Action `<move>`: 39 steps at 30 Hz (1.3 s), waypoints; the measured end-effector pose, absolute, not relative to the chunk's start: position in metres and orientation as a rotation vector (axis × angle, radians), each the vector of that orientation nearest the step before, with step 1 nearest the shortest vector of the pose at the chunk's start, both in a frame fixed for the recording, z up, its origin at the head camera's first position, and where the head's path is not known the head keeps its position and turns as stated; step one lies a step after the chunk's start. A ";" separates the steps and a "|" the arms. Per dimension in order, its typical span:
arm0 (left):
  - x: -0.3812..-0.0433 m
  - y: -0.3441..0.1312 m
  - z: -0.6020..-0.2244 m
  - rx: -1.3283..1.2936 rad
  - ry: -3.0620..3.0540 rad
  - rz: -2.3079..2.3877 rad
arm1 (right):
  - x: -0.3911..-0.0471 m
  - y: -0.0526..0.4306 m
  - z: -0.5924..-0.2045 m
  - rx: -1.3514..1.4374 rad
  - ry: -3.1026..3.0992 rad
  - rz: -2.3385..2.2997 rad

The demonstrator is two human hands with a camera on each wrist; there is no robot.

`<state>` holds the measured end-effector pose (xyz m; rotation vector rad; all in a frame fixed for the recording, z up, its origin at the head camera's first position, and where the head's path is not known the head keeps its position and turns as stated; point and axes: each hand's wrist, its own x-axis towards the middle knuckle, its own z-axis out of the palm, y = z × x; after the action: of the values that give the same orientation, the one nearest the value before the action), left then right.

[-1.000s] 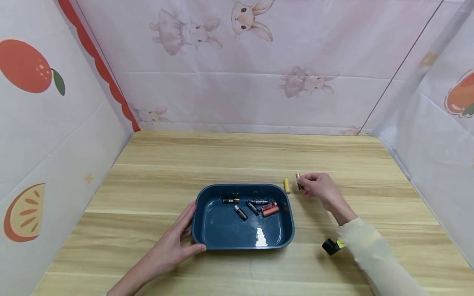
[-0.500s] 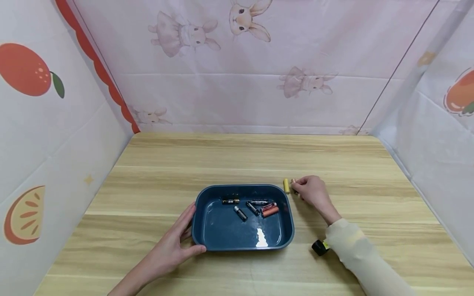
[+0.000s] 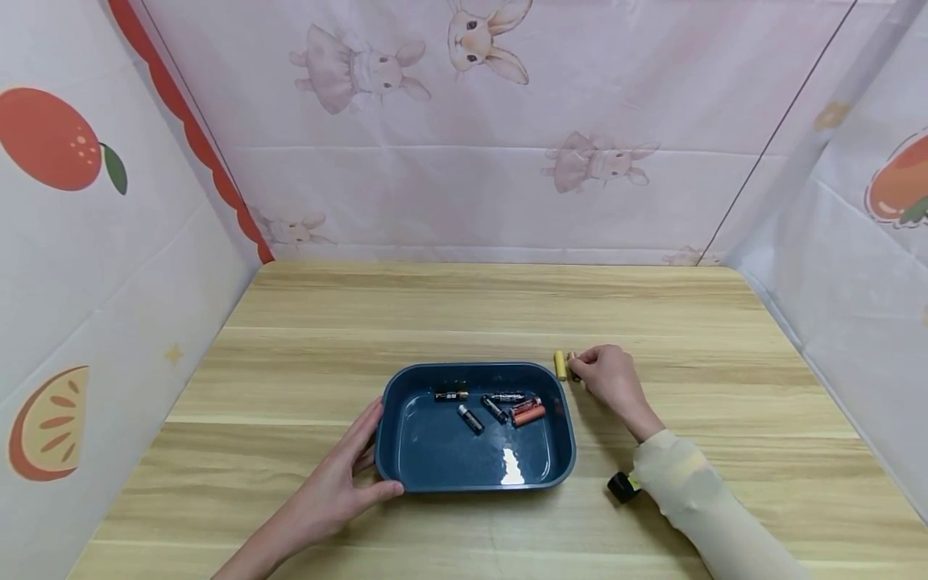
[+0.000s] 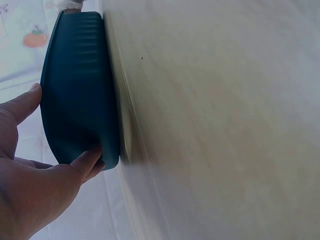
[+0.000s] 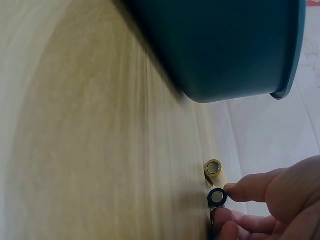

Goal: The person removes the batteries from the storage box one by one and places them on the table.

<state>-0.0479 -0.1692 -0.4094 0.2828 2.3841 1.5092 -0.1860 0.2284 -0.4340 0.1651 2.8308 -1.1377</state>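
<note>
A dark blue rectangular plastic bin [image 3: 464, 475] stands on the table. My left hand [image 3: 337, 475] holds its left end, thumb on the front corner and fingers along the side wall. In the left wrist view the fingertips [image 4: 90, 157] press the bin's outer wall. My right hand [image 3: 612, 383] is on the table just beyond the bin's right back corner. Its thumb and fingers pinch a small dark battery [image 5: 217, 197] with a copper-coloured end. Close beside that one lies a yellow battery [image 3: 560, 366]. Inside the bin lie several batteries, among them an orange-red one [image 3: 528, 416].
The wood-grain table [image 3: 406, 306] runs back to a pink rabbit-print curtain [image 3: 449, 193]. White fruit-print curtains hang at both sides. A black device [image 3: 622, 486] sits at the right sleeve's cuff.
My right hand has moved left with its battery, bringing it down beside the yellow one. The left hand and the bin have stayed in place.
</note>
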 end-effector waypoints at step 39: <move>-0.048 -0.171 -0.413 0.331 2.393 1.516 | -0.179 0.236 -0.425 0.185 2.865 -1.163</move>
<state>-0.0478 -0.1705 -0.4125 0.3308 2.3931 1.5162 -0.1793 0.2363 -0.4251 0.1854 2.8648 -1.1629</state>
